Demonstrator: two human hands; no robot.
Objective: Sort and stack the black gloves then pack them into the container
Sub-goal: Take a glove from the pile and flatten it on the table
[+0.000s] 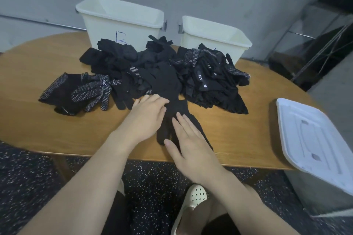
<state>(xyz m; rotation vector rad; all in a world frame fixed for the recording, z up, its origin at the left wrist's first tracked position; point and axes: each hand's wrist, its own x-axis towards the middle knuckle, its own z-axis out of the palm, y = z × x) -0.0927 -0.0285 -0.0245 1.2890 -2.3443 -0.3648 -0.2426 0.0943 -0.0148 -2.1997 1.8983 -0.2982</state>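
Wood worktop (pixel 57 135) carries two cream bins (pixel 122 23) (pixel 214 38) at the back, open and waiting for packed stacks, plus a white lidded box (pixel 313 139) at right edge. Black glove heap (pixel 152 70) sprawls mid-worktop, unsorted; one plain black glove (pixel 183 112) is pulled out to the near edge for flattening. Left hand (pixel 147 118) lies on its cuff end, grip loosely spread; right hand (pixel 191 143) presses flat on it, fingers straight, likely smoothing it before stacking.

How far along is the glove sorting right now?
Early. A small group of dotted gloves lies apart on the left. Both hands, left hand and right hand, press flat one plain black glove. The big pile is unsorted, and no gloves show inside either bin.
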